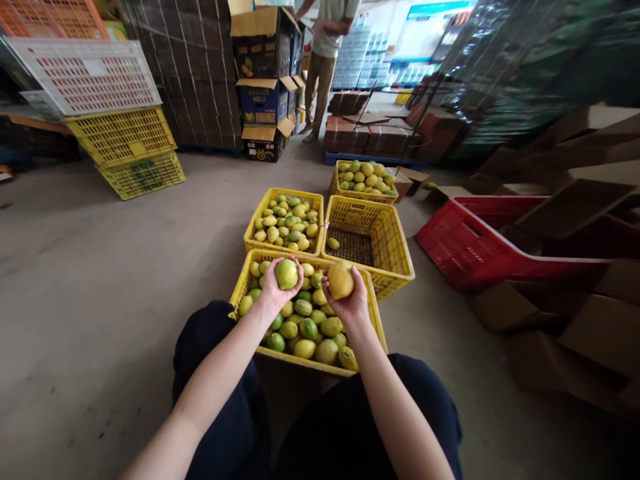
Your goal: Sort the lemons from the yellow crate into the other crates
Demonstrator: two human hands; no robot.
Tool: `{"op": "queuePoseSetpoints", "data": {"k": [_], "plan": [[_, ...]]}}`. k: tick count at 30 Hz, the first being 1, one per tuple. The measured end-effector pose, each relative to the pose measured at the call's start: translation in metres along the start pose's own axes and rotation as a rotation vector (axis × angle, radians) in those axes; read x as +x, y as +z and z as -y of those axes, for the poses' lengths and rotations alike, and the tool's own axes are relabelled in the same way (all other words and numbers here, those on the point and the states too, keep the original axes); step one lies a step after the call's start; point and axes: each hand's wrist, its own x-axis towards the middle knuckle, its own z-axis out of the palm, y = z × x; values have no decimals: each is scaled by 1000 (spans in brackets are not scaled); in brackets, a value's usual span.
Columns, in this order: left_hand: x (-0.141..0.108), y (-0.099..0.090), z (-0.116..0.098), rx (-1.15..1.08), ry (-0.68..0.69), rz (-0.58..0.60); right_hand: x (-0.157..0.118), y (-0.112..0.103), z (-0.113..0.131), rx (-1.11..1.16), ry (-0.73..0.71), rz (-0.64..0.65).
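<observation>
My left hand [273, 288] is wrapped round a green-yellow lemon [287, 274], held above the near crate. In my right hand [354, 303] sits a yellower lemon [341, 280], with the fingers curled about its sides. Below both hands, the near yellow crate [377, 320] is full of green and yellow lemons [303, 307]. Beyond it on the left stands a second yellow crate [249, 233] filled with lemons. The yellow crate [395, 247] to its right has a single greenish lemon [333, 244] visible on its floor.
Another lemon-filled crate [336, 183] stands farther back. To the right are a red crate [450, 243] and cardboard boxes [605, 327]. Stacked crates [125, 137] stand at left, printed cartons [263, 100] at the back. A person [323, 60] stands beside the cartons.
</observation>
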Motion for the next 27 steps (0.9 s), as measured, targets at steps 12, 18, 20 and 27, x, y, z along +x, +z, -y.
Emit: {"op": "queuePoseSetpoints", "data": {"k": [12, 18, 20, 27], "plan": [[18, -9, -1, 120, 159, -264, 2, 4, -20, 32, 8, -33], [13, -4, 0, 76, 72, -139, 3, 4, -20, -75, 38, -16], [9, -3, 0, 73, 67, -78, 1, 7, -20, -91, 25, -26], [2, 0, 0, 105, 77, -51, -14, 26, -19, -286, -137, 6]]}}
